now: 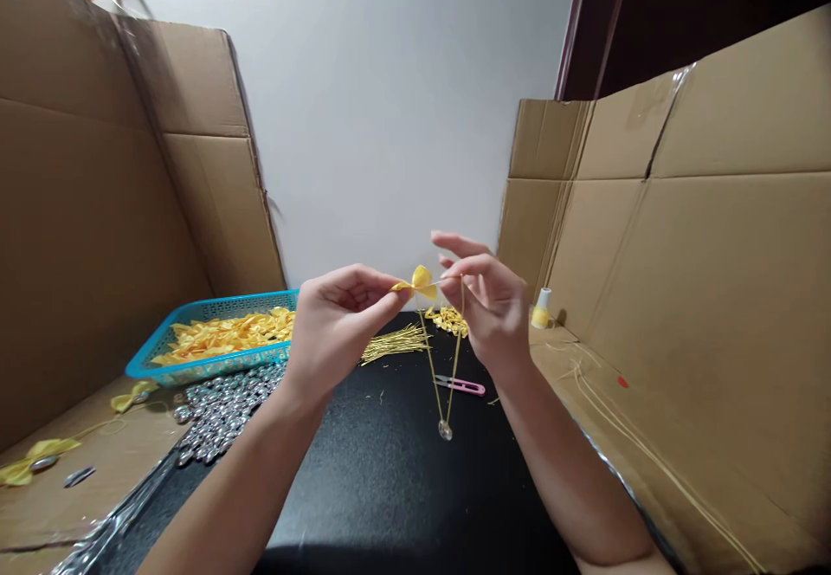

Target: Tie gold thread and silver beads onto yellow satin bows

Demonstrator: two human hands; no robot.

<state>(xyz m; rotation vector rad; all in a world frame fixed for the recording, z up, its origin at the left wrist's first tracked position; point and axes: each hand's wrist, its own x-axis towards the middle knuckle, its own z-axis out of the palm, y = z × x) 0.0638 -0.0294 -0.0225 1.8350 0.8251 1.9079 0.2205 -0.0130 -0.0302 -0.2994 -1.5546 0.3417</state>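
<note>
Between thumb and forefinger, my left hand (347,315) pinches a small yellow ribbon bow (422,280). My right hand (492,306) is closed in a pinch on a thin needle (445,281), whose other end meets the bow; its remaining fingers are raised. A gold thread (456,358) hangs in a long V below the hands. At the bottom of that V dangles a shiny, clear or silvery bead (445,429), above the black tabletop (383,488).
A blue basket (146,365) of yellow bows stands left, with silver beads (227,410) before it. Gold strips (396,343), pink thread snips (464,385) and small yellow pieces (447,320) lie beyond my hands. A thread spool (541,308) stands right. Cardboard walls (714,298) flank the table.
</note>
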